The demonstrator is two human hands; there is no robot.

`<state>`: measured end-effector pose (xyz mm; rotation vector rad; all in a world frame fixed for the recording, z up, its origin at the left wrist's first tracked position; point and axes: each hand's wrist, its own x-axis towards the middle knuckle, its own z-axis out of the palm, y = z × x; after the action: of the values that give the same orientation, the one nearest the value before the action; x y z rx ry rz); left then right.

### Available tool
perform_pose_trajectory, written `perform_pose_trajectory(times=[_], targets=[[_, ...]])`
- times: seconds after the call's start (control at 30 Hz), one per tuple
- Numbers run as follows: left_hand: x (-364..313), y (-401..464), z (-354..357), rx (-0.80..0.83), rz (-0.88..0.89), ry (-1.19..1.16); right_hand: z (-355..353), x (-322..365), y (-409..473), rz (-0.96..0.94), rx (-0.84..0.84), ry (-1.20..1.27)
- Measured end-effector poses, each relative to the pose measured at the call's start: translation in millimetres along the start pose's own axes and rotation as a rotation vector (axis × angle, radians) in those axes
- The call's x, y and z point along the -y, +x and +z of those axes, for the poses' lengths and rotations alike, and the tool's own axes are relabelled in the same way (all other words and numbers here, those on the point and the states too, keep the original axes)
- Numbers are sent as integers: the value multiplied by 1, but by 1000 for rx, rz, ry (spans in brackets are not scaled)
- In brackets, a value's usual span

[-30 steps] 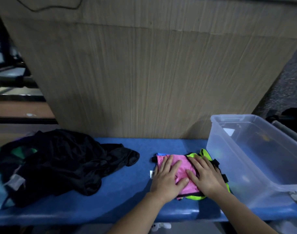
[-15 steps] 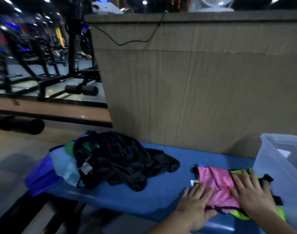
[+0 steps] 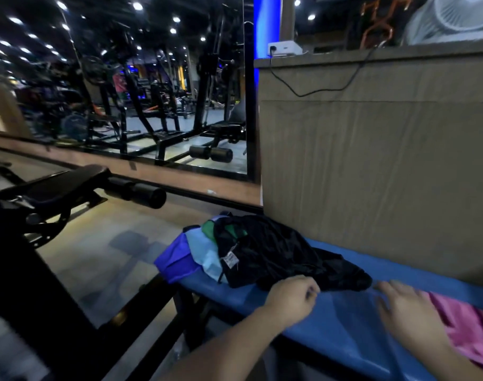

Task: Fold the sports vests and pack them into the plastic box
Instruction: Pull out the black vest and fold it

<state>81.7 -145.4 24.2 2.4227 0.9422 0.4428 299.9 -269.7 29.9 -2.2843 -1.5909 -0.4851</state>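
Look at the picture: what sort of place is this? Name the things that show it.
Most likely a gym: weight machines stand behind, a padded roller juts from nearby exercise equipment, and sports vests lie piled on a blue padded bench.

Glossy blue vinyl-like bench pad (image 3: 344,320), shiny black cloth vest (image 3: 276,254), matt wood-grain panel (image 3: 372,166).

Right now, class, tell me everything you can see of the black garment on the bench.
The black garment is a crumpled, unfolded heap of thin, slightly shiny fabric with a small white label showing at its left side. It lies on the blue bench, on top of green, light blue and purple garments. The left hand, fingers curled, meets its near edge. The right hand hovers apart from it.
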Motion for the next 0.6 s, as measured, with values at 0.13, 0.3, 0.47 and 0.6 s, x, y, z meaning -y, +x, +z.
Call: perform_pose_trajectory(times=[0.13, 0.3, 0.47, 0.6], targets=[[26, -8, -25, -75, -44, 4, 21, 59, 8, -64, 40, 176], [57, -18, -48, -160, -80, 31, 38, 103, 24, -173, 31, 268], [88, -26, -61, -249, -106, 73, 54, 137, 43, -218, 46, 301], [110, -28, -73, -323, -147, 106, 64, 161, 55, -258, 61, 319]])
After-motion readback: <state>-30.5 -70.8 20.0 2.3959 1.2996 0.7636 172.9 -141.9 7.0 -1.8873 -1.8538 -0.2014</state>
